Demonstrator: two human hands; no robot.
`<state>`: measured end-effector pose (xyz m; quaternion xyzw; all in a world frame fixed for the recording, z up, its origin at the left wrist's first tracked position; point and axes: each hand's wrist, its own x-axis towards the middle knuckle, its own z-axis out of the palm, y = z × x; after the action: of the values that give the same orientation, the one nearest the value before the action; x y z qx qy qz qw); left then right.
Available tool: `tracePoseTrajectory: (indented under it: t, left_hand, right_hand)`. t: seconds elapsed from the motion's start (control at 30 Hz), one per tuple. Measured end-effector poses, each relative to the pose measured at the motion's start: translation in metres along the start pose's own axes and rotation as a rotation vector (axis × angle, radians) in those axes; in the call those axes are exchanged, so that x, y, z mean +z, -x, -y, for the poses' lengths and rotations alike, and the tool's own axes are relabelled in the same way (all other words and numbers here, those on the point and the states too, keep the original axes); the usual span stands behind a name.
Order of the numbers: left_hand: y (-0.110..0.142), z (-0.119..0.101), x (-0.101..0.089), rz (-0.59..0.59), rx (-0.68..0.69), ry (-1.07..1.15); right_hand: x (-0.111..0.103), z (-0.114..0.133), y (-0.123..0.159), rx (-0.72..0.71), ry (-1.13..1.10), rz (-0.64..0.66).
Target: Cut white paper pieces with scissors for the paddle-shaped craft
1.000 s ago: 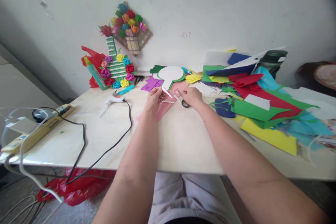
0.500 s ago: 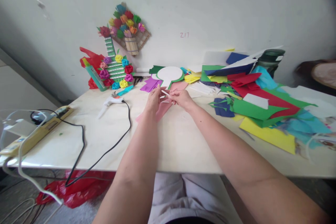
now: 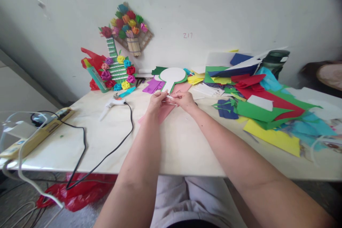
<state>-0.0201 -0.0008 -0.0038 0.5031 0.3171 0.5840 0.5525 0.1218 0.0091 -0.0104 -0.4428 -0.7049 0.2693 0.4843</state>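
Note:
Between my left hand (image 3: pixel 158 100) and my right hand (image 3: pixel 185 100) is a thin white paper roll (image 3: pixel 169 97), pinched at both ends by closed fingers. Just beyond my fingertips lies a white paddle-shaped cutout (image 3: pixel 173 74) on a green backing, with a round head and a short handle pointing toward me. Pink paper (image 3: pixel 166 113) lies flat under my hands. Purple paper (image 3: pixel 154 85) is close behind my left hand, and several white paper strips (image 3: pixel 207 89) lie past my right hand.
On the left are a white glue gun (image 3: pixel 113 104) with a black cord and a power strip (image 3: pixel 40 133). A flower-covered guitar craft (image 3: pixel 119 69) leans on the wall beside a glue bottle (image 3: pixel 96 77). Coloured paper scraps (image 3: pixel 267 112) and a dark green bottle (image 3: pixel 275 62) fill the right.
My fingers have shifted slightly around the white paper roll, which now lies flatter and shows less between my hands. My forearms have barely moved.

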Motion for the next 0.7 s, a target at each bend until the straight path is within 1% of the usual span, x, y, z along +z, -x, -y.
tracePoseTrajectory:
  t: [0.1,0.23,0.33,0.43,0.5,0.53,0.6,0.63,0.7]
  left_hand:
    - [-0.003,0.001,-0.003,-0.039,0.032,-0.007]
    - [-0.006,0.0,-0.004,-0.116,0.019,-0.024]
    - [-0.007,-0.003,-0.003,-0.121,0.02,-0.038]
    - [-0.007,-0.004,-0.004,-0.124,0.038,-0.062]
    - [-0.008,-0.003,-0.007,-0.182,0.053,-0.073]
    - [-0.009,-0.002,-0.009,-0.221,0.057,-0.076]
    - [-0.01,0.001,-0.013,-0.29,0.054,-0.08]
    - [-0.011,0.003,-0.015,-0.3,0.049,-0.085]
    - [-0.012,0.006,-0.018,-0.296,0.034,-0.102]
  right_hand:
    - [-0.001,-0.006,-0.003,0.03,-0.067,-0.005]
    - [-0.001,-0.011,-0.006,0.031,-0.066,-0.031]
    - [0.0,-0.012,-0.006,0.047,-0.101,-0.052]
    - [-0.002,-0.01,-0.005,0.063,-0.098,-0.04]
    - [-0.005,-0.006,-0.003,0.053,0.02,-0.032]
    - [-0.007,-0.003,-0.002,0.041,0.129,-0.03]
    - [-0.01,0.002,0.003,0.006,0.44,-0.022]
    - [-0.011,0.004,0.005,-0.009,0.582,0.013]
    - [-0.011,0.007,0.01,-0.075,0.767,0.084]
